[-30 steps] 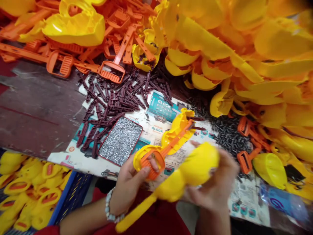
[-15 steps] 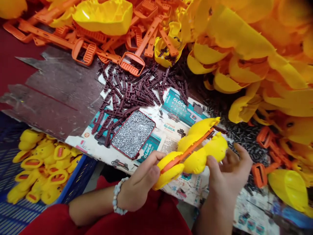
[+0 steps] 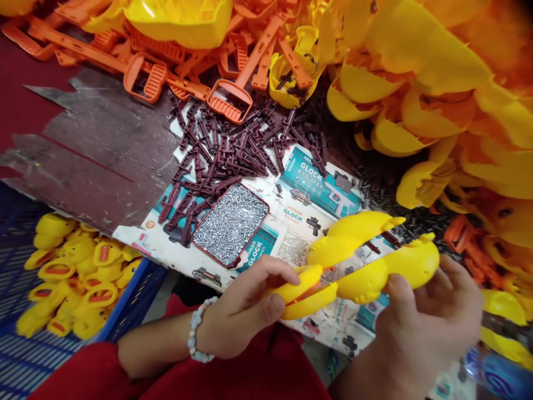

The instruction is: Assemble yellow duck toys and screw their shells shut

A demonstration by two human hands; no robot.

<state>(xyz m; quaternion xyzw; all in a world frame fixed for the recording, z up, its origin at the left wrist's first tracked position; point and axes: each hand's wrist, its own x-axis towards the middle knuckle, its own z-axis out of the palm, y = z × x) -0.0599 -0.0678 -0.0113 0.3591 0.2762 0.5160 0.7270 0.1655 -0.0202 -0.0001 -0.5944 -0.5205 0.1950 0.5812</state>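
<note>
My left hand (image 3: 241,314) is closed around the narrow end of a yellow plastic duck-shaped toy in two shell halves, thumb below and fingers above. The upper shell (image 3: 350,236) stands apart from the lower shell (image 3: 362,280) at the wide end, leaving a gap. Orange plastic shows between the halves near my left fingers. My right hand (image 3: 428,322) grips the far end of the lower shell, its thumb on the near side. A dark brown part shows in the gap; whether it belongs to the toy I cannot tell.
Dark brown plastic pieces (image 3: 233,150) lie beside a tray (image 3: 191,239) of small silver metal pieces. Orange handled parts (image 3: 229,100) and yellow shells (image 3: 387,133) are heaped behind. Dark small pieces lie at right. A blue basket (image 3: 125,300) at left holds yellow ducks.
The two shells have spread further apart at the wide end. My right hand has moved right with the lower shell, and the orange strip between them shows less. My left hand keeps its grip.
</note>
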